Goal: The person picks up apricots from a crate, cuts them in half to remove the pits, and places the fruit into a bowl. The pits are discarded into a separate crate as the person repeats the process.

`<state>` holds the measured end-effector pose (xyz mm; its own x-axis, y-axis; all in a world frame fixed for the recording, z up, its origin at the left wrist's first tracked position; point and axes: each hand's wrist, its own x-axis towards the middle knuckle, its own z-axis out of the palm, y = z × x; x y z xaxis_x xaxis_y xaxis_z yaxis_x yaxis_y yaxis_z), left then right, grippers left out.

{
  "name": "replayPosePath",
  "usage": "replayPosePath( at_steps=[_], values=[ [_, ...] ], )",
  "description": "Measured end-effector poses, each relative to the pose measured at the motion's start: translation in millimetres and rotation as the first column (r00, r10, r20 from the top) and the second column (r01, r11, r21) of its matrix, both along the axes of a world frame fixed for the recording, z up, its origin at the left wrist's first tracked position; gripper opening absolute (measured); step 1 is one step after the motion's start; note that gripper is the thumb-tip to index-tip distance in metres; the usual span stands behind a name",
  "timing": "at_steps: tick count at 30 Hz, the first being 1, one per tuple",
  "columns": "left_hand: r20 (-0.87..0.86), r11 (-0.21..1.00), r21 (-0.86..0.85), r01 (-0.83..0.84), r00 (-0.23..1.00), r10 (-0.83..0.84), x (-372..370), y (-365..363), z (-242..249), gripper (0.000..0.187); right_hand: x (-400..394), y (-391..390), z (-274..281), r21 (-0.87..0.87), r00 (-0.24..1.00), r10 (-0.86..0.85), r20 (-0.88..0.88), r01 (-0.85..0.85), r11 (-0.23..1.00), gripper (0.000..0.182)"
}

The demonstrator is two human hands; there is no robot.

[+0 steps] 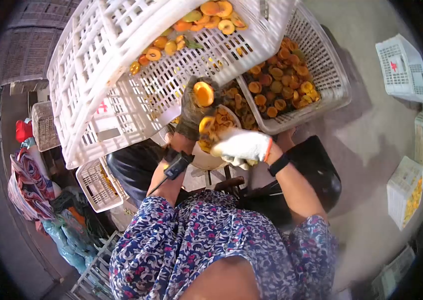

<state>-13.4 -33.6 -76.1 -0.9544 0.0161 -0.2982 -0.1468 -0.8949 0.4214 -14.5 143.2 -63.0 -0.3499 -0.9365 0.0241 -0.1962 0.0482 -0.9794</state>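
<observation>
My left hand (190,116), in a dark soiled glove, holds an orange apricot half (203,94) with its hollow cut face up. Just below and to the right is my right hand (243,145), in a white glove with curled fingers; whether anything is inside them is hidden. A yellow-orange apricot piece (205,124) shows between the hands, above a white tub (205,160) holding more pieces. Beyond the hands, a large white plastic crate (89,60) stands tilted with several apricots (211,20) inside. To its right, another crate (339,82) contains many darker apricot halves (284,80).
White crates (404,67) stand on the floor at the right, one stack (404,185) with yellow fruit. At the left are a small crate (96,187), a striped cloth bundle (26,180) and teal plastic (69,242). A black object (316,175) lies beside my right forearm.
</observation>
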Motion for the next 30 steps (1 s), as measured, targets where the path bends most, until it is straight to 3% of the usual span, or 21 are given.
replayPosePath(
  at_steps=[1, 3, 4, 5, 6, 7, 8, 9, 11, 12, 15, 19, 21, 22, 23, 25, 26, 27, 29, 30],
  values=[
    [0.121, 0.995, -0.095, -0.043, 0.991, 0.054, 5, -14, -6, 0.043, -7, 12, 59, 0.563, 0.935, 0.091, 0.343, -0.283, 0.777, 0.027],
    [0.032, 0.993, -0.109, 0.049, 0.998, -0.046, 2, -32, -14, 0.051, 18, 9, 1, 0.608, 0.961, 0.274, 0.027, -0.233, 0.759, 0.031],
    [0.021, 0.876, -0.482, 0.033, 0.999, -0.026, -10, -16, 5, 0.054, 21, 10, 1, 0.609, 0.965, 0.262, -0.011, -0.201, 0.768, 0.032],
    [0.003, 0.629, -0.777, 0.009, 1.0, -0.01, -21, -1, 28, 0.058, 16, 9, 9, 0.608, 0.966, 0.259, -0.014, -0.198, 0.769, 0.032],
    [-0.04, 0.755, -0.654, 0.042, 0.995, -0.09, -29, 13, 59, 0.052, 10, 8, 22, 0.605, 0.977, 0.213, -0.016, -0.16, 0.78, 0.032],
    [-0.038, 0.756, -0.653, 0.041, 0.996, -0.086, -35, 0, 44, 0.052, 7, 7, 30, 0.604, 0.986, 0.169, -0.014, -0.126, 0.787, 0.033],
    [-0.199, 0.268, -0.948, -0.173, 0.977, -0.073, -49, -23, 22, 0.049, 6, 10, 26, 0.532, 0.99, 0.13, -0.056, -0.08, 0.843, 0.03],
    [-0.337, -0.308, -0.877, -0.369, 0.929, -0.153, -63, -44, 10, 0.048, 4, 10, 27, 0.533, 0.989, 0.133, -0.062, -0.079, 0.842, 0.03],
    [-0.136, -0.434, -0.899, -0.058, 0.979, 0.15, -87, -66, 38, 0.054, 1, 9, 30, 0.624, 0.997, 0.038, -0.064, 0.011, 0.782, 0.028],
    [-0.185, -0.815, -0.579, -0.033, 0.978, 0.092, -89, -104, 6, 0.053, -2, 9, 31, 0.624, 0.997, 0.03, -0.065, 0.017, 0.781, 0.028],
    [0.09, -0.83, -0.537, 0.15, 0.989, 0.12, -86, -117, 11, 0.051, -6, 10, 42, 0.619, 0.997, 0.077, -0.013, -0.052, 0.784, 0.029],
    [0.104, -0.826, -0.557, 0.09, 0.994, 0.038, -72, -116, 17, 0.05, -13, 11, 44, 0.527, 0.993, -0.035, 0.114, -0.031, 0.85, 0.034],
    [0.129, -0.636, -0.747, 0.194, 0.981, 0.147, -59, -106, 25, 0.047, -17, 8, 38, 0.438, 0.989, -0.147, 0.011, 0.128, 0.89, 0.033],
    [-0.041, -0.212, -0.977, -0.034, 0.999, 0.03, -50, -95, 33, 0.049, -19, 5, 39, 0.453, 0.96, -0.278, 0.045, 0.228, 0.862, 0.031],
    [-0.009, 0.286, -0.958, -0.009, 1.0, 0.002, -34, -85, 42, 0.053, -20, 1, 40, 0.476, 0.914, -0.397, 0.081, 0.315, 0.821, 0.029],
    [-0.069, 0.666, -0.746, 0.015, 0.993, -0.1, -17, -57, 51, 0.056, -24, 0, 38, 0.361, 0.86, -0.51, 0.011, 0.472, 0.804, 0.027],
    [-0.073, 0.74, -0.672, 0.033, 0.991, -0.11, -11, -42, 56, 0.058, -22, -4, 19, 0.219, 0.849, -0.521, -0.084, 0.526, 0.822, 0.023],
    [-0.076, 0.807, -0.589, 0.052, 0.99, -0.119, -6, -30, 60, 0.06, -22, -2, 22, 0.23, 0.849, -0.523, -0.083, 0.526, 0.819, 0.023],
    [-0.092, 0.717, -0.694, 0.068, 0.979, -0.182, -1, -20, 51, 0.063, -25, -1, 31, -0.172, 0.704, -0.576, -0.417, 0.561, 0.81, 0.02],
    [-0.122, 0.672, -0.739, 0.053, 0.97, -0.211, -1, -11, 58, 0.064, -26, 2, 31, -0.183, 0.62, -0.48, -0.62, 0.481, 0.858, 0.02]
  ],
)
